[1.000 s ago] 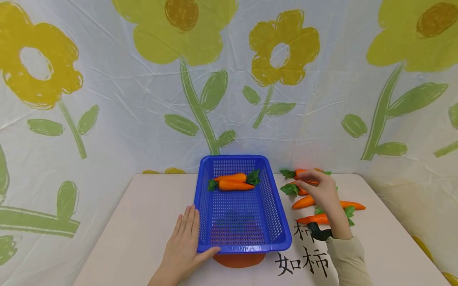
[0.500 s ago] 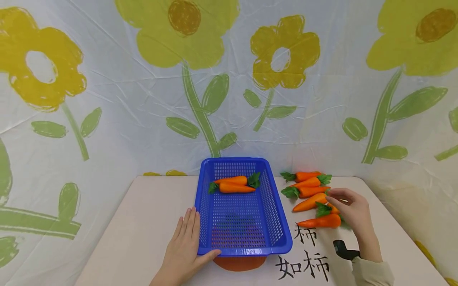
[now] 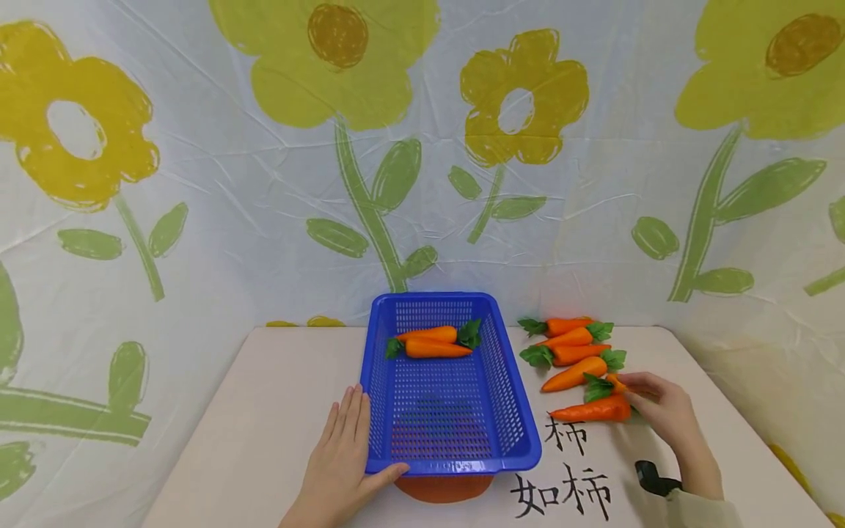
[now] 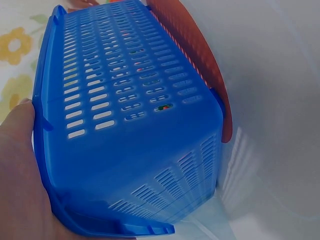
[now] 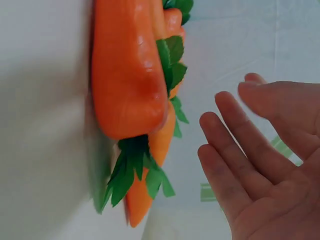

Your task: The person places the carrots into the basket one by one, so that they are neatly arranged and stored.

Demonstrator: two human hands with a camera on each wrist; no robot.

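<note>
A blue plastic basket (image 3: 455, 464) stands mid-table, with two orange carrots (image 3: 437, 347) lying inside near its far end. My left hand (image 3: 337, 447) rests along the basket's left side, fingers straight and thumb on the near rim; the left wrist view shows the basket's perforated wall (image 4: 125, 130) from outside. To the right lies a row of leafy carrots (image 3: 574, 375). My right hand (image 3: 667, 411) hovers at the right end of the nearest ones, thumb and fingers apart. In the right wrist view, nothing is between its relaxed fingers, beside a large carrot (image 5: 127, 70).
Under the basket's near end a reddish-brown round shape (image 3: 445, 488) peeks out. Black brush characters (image 3: 561, 491) mark the white tabletop (image 3: 264, 411). A flower-printed cloth (image 3: 264, 183) hangs behind the table. My right wrist carries a black device (image 3: 653, 478).
My right hand has moved from over the far carrots toward me and to the right, down to the nearer carrots. My left hand stays on the basket.
</note>
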